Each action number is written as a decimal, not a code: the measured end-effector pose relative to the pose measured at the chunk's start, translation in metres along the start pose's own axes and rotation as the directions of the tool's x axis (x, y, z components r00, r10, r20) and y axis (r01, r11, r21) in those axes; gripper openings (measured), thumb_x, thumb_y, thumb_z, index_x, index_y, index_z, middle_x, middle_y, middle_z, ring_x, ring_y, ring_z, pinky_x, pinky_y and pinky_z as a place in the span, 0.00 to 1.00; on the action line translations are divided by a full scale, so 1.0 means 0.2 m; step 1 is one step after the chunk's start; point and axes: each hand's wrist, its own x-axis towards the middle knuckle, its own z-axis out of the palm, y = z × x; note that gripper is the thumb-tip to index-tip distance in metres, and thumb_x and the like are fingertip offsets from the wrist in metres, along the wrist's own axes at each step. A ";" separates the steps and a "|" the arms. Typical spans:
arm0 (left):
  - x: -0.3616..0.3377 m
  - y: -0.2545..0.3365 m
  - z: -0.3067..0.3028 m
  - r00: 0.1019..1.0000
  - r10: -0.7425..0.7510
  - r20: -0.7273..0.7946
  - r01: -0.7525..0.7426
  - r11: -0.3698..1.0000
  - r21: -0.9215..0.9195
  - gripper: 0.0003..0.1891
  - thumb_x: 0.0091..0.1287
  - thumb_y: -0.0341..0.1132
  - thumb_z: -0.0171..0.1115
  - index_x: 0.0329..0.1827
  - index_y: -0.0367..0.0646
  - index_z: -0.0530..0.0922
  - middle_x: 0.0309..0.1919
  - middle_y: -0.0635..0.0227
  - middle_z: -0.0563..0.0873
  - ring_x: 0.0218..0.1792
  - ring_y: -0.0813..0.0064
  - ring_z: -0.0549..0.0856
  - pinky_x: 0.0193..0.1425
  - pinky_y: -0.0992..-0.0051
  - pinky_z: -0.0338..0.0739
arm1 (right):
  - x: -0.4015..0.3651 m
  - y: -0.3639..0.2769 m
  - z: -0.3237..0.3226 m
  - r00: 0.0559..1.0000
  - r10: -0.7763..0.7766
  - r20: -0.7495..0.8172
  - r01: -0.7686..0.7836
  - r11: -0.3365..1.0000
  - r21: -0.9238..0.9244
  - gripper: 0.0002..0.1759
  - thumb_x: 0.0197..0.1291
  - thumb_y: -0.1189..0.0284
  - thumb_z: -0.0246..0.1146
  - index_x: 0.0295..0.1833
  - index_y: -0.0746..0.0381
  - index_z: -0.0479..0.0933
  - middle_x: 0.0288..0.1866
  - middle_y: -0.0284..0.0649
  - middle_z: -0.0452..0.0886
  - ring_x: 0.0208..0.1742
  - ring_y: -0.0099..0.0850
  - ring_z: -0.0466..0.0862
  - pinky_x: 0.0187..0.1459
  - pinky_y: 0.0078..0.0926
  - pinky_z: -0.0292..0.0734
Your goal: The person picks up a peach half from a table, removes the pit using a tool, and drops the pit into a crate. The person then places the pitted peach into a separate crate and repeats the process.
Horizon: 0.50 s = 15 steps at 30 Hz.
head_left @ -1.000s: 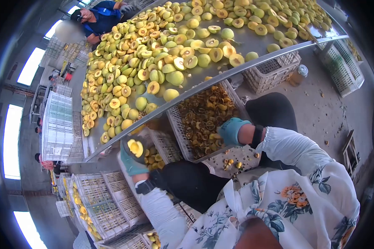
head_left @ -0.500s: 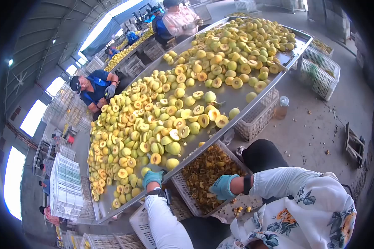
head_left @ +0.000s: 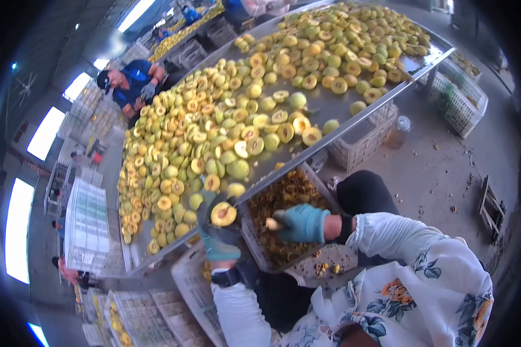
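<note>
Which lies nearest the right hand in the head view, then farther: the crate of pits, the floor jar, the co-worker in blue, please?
1. crate of pits, directly beneath the right hand.
2. jar, on the floor, up and to the right.
3. co-worker in blue, across the table, upper left.

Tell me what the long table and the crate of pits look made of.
Long table: likely stainless steel, going by its dull grey sheen and folded rim. Crate of pits: seemingly moulded white plastic, with open lattice walls.
</note>
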 end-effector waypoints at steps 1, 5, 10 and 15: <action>-0.07 0.04 0.05 0.998 0.068 -0.013 -0.066 0.991 0.119 0.20 0.67 0.44 0.57 0.51 0.36 0.77 0.44 0.59 0.83 0.46 0.67 0.83 0.52 0.69 0.80 | 0.01 -0.02 -0.01 1.000 0.010 -0.018 -0.010 1.000 -0.008 0.18 0.56 0.59 0.63 0.45 0.61 0.73 0.34 0.51 0.81 0.39 0.53 0.82 0.40 0.47 0.75; -0.19 0.02 0.21 0.997 0.066 0.041 -0.069 0.994 0.086 0.11 0.74 0.33 0.50 0.50 0.35 0.76 0.42 0.60 0.83 0.44 0.69 0.82 0.51 0.71 0.79 | 0.03 0.01 -0.01 0.997 -0.041 -0.067 0.036 0.997 -0.075 0.17 0.57 0.61 0.62 0.44 0.62 0.71 0.33 0.52 0.81 0.38 0.52 0.82 0.39 0.47 0.76; -0.12 -0.08 0.23 0.979 -0.190 0.076 0.204 0.888 -0.412 0.26 0.78 0.47 0.37 0.51 0.32 0.76 0.43 0.57 0.84 0.43 0.65 0.82 0.54 0.69 0.77 | 0.04 -0.01 -0.03 0.999 -0.010 -0.049 0.003 0.991 -0.135 0.17 0.58 0.62 0.62 0.43 0.63 0.70 0.34 0.52 0.81 0.38 0.51 0.83 0.40 0.47 0.76; -0.15 -0.07 0.26 0.996 -0.058 0.067 0.069 0.983 -0.170 0.21 0.78 0.44 0.38 0.51 0.34 0.75 0.42 0.61 0.84 0.42 0.69 0.82 0.52 0.72 0.77 | 0.05 -0.01 -0.01 0.999 0.012 -0.051 -0.018 0.992 -0.121 0.16 0.58 0.63 0.62 0.44 0.63 0.70 0.34 0.52 0.81 0.38 0.52 0.82 0.40 0.47 0.76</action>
